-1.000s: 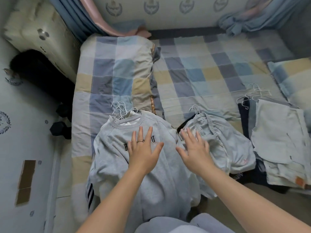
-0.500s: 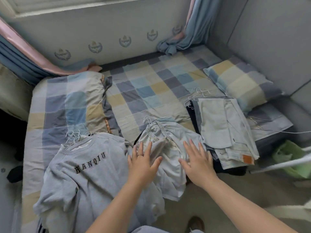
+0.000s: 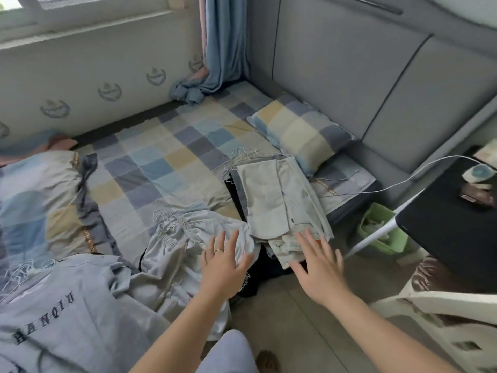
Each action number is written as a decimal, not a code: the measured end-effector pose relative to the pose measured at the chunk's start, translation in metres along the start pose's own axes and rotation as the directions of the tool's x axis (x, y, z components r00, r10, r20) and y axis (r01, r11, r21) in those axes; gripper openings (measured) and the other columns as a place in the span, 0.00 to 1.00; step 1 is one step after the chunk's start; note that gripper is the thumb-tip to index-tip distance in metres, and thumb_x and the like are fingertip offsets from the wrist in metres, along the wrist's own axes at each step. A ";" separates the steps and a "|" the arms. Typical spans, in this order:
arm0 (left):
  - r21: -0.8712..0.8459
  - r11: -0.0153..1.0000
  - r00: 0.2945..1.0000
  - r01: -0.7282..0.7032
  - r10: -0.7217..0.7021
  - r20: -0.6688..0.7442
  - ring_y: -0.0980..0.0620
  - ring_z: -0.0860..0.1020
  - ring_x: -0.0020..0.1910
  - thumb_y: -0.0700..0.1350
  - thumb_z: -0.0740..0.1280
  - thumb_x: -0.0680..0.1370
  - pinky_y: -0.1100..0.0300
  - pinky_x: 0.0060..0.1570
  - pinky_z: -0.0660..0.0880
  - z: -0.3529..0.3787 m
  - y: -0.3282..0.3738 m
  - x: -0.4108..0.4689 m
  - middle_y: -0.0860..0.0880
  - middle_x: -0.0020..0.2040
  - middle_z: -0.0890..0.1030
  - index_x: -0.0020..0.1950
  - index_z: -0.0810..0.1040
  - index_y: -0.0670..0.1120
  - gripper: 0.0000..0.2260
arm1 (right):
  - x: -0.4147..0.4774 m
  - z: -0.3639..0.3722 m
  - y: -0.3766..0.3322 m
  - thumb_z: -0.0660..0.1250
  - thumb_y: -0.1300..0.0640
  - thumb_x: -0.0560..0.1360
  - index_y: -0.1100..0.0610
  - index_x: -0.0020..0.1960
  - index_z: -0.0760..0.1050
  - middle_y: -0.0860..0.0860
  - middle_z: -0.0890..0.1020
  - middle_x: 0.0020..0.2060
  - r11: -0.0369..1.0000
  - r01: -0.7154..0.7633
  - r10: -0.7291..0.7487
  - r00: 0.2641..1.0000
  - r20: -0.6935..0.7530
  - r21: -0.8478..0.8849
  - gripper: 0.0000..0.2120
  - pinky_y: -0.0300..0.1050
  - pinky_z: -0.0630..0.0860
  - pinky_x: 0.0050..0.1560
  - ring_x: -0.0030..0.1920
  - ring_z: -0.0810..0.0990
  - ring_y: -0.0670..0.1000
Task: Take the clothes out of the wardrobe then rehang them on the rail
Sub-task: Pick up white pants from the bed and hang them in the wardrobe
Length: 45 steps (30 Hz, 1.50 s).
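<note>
Both hands are hovering, fingers spread and holding nothing, left hand [image 3: 224, 265] over crumpled grey shorts [image 3: 183, 238], right hand [image 3: 318, 267] over folded trousers [image 3: 271, 200] stacked on the checked bed [image 3: 161, 162].

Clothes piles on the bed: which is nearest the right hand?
The folded pale trousers stack beside the pillow; the right hand is at its near edge. The shorts and HANQIU sweatshirt lie farther left.
</note>
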<state>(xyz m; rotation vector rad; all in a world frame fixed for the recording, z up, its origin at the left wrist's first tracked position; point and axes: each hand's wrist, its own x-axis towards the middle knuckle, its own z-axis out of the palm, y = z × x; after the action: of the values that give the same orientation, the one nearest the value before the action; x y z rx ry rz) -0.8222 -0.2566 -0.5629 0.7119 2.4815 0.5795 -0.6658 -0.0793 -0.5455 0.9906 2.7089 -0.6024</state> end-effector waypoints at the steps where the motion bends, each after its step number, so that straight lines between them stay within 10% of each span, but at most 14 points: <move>1: 0.001 1.000 1.000 -0.007 0.007 0.005 0.51 0.39 0.80 0.67 0.53 0.79 0.46 0.76 0.43 0.003 0.006 0.008 0.55 0.82 0.45 0.79 0.48 0.64 0.30 | 0.007 -0.005 0.006 0.50 0.36 0.80 0.39 0.79 0.40 0.38 0.39 0.78 1.000 -0.004 0.004 1.000 -0.002 -0.010 0.32 0.61 0.40 0.75 0.78 0.38 0.50; 25: -0.022 0.994 0.991 0.104 -0.101 0.093 0.49 0.39 0.80 0.67 0.53 0.80 0.44 0.77 0.40 0.020 0.090 0.281 0.52 0.82 0.47 0.81 0.48 0.61 0.31 | 0.312 -0.083 0.059 0.48 0.38 0.81 0.40 0.78 0.38 0.40 0.37 0.78 0.985 0.072 -0.039 0.978 0.205 -0.156 0.31 0.61 0.38 0.75 0.78 0.35 0.50; 45: -0.425 0.750 0.814 0.506 -0.578 -0.050 0.48 0.63 0.76 0.56 0.65 0.80 0.51 0.73 0.61 0.174 -0.005 0.635 0.51 0.77 0.64 0.80 0.58 0.49 0.32 | 0.754 0.078 0.184 0.54 0.40 0.80 0.45 0.79 0.47 0.47 0.48 0.80 0.965 0.175 -0.104 0.938 0.330 -0.195 0.32 0.60 0.55 0.74 0.79 0.48 0.54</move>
<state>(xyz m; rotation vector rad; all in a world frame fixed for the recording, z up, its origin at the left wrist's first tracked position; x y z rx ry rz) -1.1994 0.1516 -0.9156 -0.2435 2.4422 0.8980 -1.1136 0.4462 -0.9092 0.5903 2.5017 -0.4266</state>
